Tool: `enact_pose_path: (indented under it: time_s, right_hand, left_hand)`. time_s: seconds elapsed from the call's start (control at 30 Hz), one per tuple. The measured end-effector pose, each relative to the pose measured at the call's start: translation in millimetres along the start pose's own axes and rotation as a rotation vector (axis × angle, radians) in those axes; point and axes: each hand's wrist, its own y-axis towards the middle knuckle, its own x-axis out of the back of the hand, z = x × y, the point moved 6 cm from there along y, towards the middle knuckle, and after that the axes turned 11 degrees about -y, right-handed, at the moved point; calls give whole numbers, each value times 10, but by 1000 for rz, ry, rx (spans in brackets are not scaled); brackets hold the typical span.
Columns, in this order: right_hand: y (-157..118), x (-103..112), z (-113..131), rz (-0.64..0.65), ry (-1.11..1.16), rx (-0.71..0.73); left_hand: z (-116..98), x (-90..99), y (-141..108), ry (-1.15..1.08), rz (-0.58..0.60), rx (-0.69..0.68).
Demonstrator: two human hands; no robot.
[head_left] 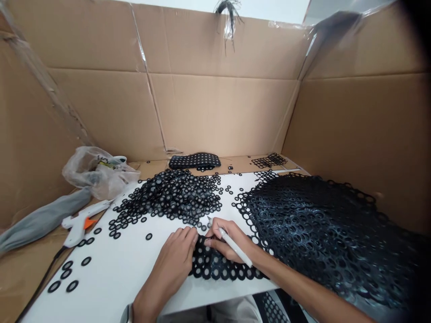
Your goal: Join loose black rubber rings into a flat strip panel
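Note:
A strip of joined black rings (229, 270) lies at the near edge of the white board, in front of me. My left hand (182, 249) is closed over its left end, fingers together and curled at the upper edge. My right hand (230, 240) grips a white pen-shaped tool (235, 247), which slants up to the left with its narrow tip above the hand. The thumb and fingers of that hand are also at the strip's upper edge; what they touch there is partly hidden. Just beyond both hands is a heap of loose black rings (175, 193).
A large sheet of joined black rings (313, 224) covers the right side. At left are a white glue gun (76, 229) with a cord, a grey cloth (47, 220) and a clear plastic bag (97, 172). A folded dotted black piece (195, 160) lies before the cardboard wall (218, 112).

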Motion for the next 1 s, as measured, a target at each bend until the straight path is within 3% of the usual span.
enact_pose_path:
  time_s: [0.53, 1.0]
  right_hand:
    - [-65, 19, 103, 22, -73, 56]
    - [-76, -8, 160, -12, -156, 193]
  left_hand:
    - [-227, 60, -35, 89, -23, -41]
    - [-288, 70, 49, 145, 138, -174]
